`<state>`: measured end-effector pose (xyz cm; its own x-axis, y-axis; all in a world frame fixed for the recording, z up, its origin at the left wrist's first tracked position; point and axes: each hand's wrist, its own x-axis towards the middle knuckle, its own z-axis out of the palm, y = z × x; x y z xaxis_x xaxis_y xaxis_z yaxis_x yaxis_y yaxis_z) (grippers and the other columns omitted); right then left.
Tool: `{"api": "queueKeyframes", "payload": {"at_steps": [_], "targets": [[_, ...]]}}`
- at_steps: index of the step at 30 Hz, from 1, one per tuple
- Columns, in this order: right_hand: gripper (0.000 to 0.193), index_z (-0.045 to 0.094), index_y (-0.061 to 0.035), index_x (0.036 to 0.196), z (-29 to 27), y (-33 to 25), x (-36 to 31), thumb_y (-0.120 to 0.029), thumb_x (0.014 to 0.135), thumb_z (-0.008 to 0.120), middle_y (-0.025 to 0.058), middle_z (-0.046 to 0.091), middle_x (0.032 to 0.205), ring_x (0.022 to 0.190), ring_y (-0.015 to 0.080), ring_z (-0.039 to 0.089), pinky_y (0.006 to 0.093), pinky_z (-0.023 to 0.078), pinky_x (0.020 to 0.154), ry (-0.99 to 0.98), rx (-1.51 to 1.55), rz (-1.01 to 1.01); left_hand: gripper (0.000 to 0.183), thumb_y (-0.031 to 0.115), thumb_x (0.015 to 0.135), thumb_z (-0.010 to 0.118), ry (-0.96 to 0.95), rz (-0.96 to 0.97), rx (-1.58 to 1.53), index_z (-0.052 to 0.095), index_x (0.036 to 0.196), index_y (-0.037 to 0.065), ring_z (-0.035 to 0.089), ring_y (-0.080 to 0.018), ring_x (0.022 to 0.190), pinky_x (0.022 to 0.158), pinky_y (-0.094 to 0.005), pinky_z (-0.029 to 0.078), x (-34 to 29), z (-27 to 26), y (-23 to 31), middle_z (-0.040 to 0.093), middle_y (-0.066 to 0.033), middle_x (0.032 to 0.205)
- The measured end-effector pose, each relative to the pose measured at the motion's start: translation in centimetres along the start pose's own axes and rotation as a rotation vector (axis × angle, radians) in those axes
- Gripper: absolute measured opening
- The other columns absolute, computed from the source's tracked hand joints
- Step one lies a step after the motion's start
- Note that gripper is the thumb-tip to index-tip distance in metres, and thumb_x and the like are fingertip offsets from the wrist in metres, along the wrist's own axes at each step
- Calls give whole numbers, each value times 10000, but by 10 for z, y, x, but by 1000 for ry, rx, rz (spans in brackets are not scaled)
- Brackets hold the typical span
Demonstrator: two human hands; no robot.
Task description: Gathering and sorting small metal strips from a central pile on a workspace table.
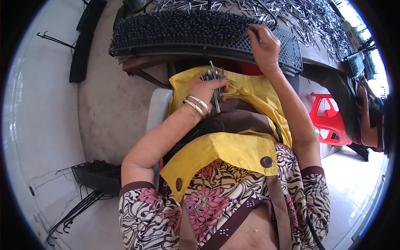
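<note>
1. Your left hand (205,88) is wrapped around a bundle of thin metal strips (216,101), thumb across the front. Strips poke out above and below the fist, most of them roughly upright.
2. The bundle sits over your lap, in front of the yellow apron (246,148), just below the near edge of the perforated tray (290,52).
3. Your right hand (265,45) is over the tray, right of centre, fingers curled toward the thumb. Can't tell whether a strip is pinched there; the fingertips are too small to read.
4. Dark upright pieces (179,31) pack the tray from its left end to about your right hand. Bare holes show on the right.
5. Loose metal strips (291,14) lie scattered across the table behind the tray.
6. Off to your right: a red stool (329,121) and a co-worker's hand (363,92) near a smaller dark tray (355,66).
</note>
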<state>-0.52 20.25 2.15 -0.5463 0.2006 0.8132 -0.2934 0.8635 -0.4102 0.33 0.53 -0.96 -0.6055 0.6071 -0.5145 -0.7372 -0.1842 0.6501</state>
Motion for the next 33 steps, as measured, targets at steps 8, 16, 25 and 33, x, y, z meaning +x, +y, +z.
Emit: {"api": "queueKeyframes", "payload": {"at_steps": [8, 16, 25, 33], "targets": [[161, 591, -15, 876, 6, 6, -8, 12, 718, 605, 118, 578, 816, 705, 284, 571, 322, 465, 601, -266, -202, -249, 189, 45, 727, 649, 20, 36, 31, 560, 889, 8, 583, -160, 611, 453, -270, 460, -2, 3, -1, 586, -65, 716], [202, 608, 22, 910, -15, -46, -35, -62, 730, 651, 56, 619, 739, 615, 86, 550, 222, 445, 562, -446, 265, 481, 166, 29, 718, 646, -25, 56, 18, 562, 860, 3, 580, -168, 588, 458, -278, 457, 3, -1, -1, 589, -76, 713], [98, 617, 43, 805, -42, -48, -48, -3, 721, 594, 39, 593, 657, 548, 70, 521, 192, 417, 504, -507, 583, 961, 183, -46, 645, 629, -122, -51, 180, 577, 818, -16, 582, -192, 590, 485, -285, 466, -3, 11, -9, 593, -98, 726], [118, 624, 21, 839, -43, -35, -14, -35, 736, 618, 17, 600, 668, 570, 48, 526, 181, 426, 524, -110, 302, 755, 202, 6, 711, 614, -282, -247, 210, 578, 899, -59, 610, -191, 704, 582, -284, 516, -4, -3, -18, 608, -118, 806]]}}
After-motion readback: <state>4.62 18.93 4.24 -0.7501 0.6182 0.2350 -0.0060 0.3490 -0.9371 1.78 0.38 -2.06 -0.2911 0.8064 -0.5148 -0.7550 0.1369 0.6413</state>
